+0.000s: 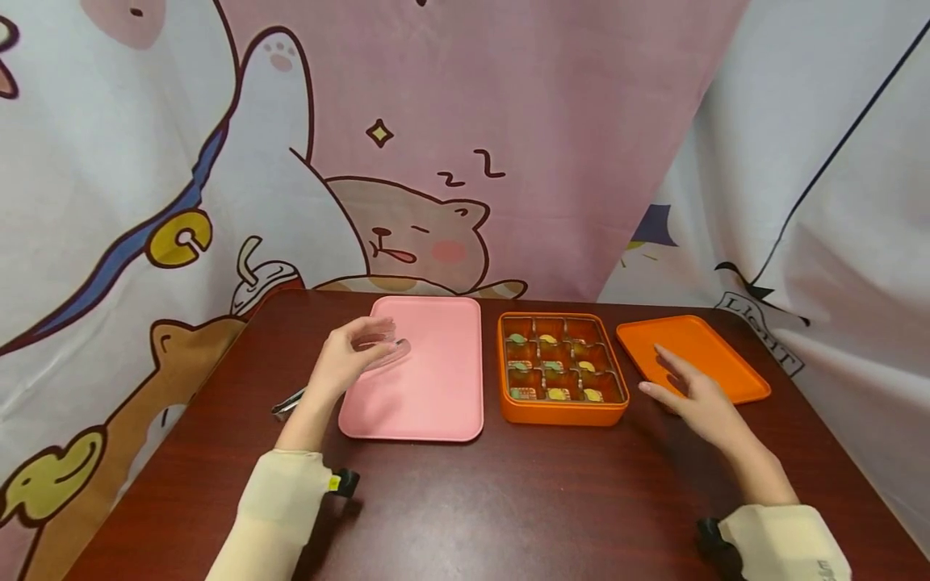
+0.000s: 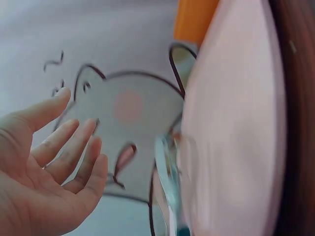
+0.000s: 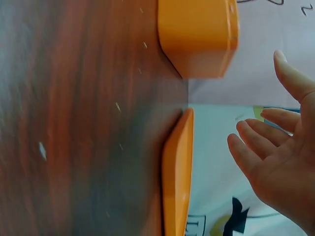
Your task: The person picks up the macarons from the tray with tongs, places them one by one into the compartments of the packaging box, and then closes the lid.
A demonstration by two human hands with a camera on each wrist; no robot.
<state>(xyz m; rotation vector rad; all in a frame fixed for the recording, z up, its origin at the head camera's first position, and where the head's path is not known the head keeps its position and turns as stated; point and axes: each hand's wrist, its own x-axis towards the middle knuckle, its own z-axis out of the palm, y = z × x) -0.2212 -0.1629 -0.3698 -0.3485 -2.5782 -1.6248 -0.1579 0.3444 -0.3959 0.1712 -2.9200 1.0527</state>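
My left hand (image 1: 340, 359) hovers over the left side of a pink tray (image 1: 439, 379), fingers loosely bent and holding nothing. Close by its fingertips, a clear, thin-edged thing (image 1: 392, 357) lies on the tray; its kind is hard to tell, and it blurs in the left wrist view. Over the near edge of a flat orange lid (image 1: 715, 355) is my right hand (image 1: 701, 399), relaxed and without anything in it. Between the hands stands an orange box (image 1: 563, 414), divided into several compartments with small green and yellow pieces inside.
Metal tongs (image 1: 286, 405) lie left of the tray, partly hidden behind the left forearm. All of this rests on a dark reddish-brown table (image 1: 508, 508). A cartoon-printed curtain (image 1: 567, 161) hangs along the back and sides.
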